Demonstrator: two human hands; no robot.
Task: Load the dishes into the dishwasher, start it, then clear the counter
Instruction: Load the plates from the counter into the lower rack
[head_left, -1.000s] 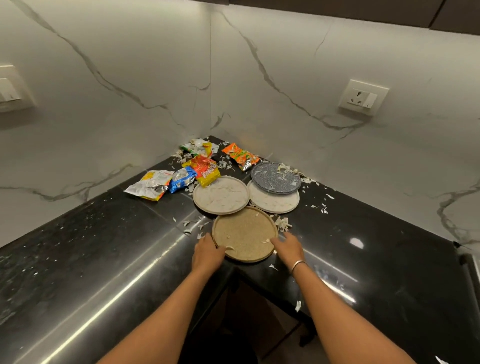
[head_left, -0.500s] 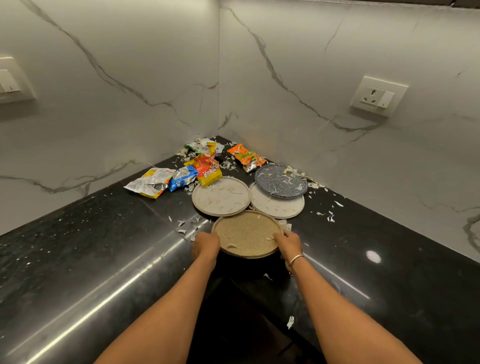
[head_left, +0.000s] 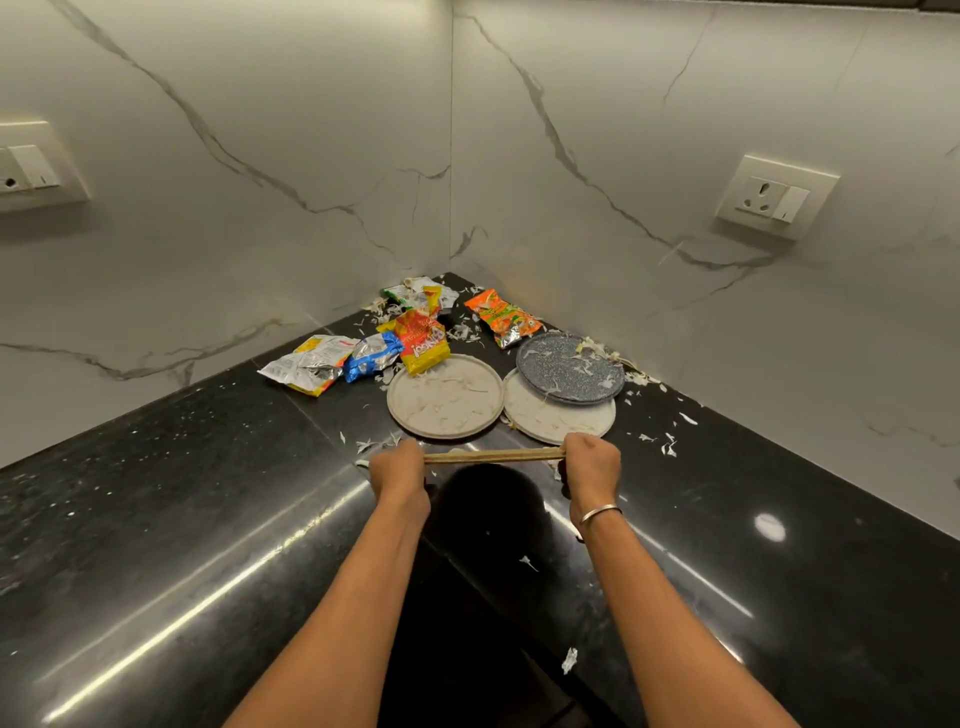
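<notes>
Head-worn view, looking down, near counter corner (head_left: 452, 291)

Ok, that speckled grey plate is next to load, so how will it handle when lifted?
The round speckled grey plate looks rigid, probably ceramic, so likely breakable. It overlaps the round white plate, so it may rock or slide. White scraps on it could spill if tilted.

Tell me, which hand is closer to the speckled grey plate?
Right. The right hand holds the tan plate just in front of the speckled grey plate; the left hand holds its opposite rim, farther to the left.
</notes>
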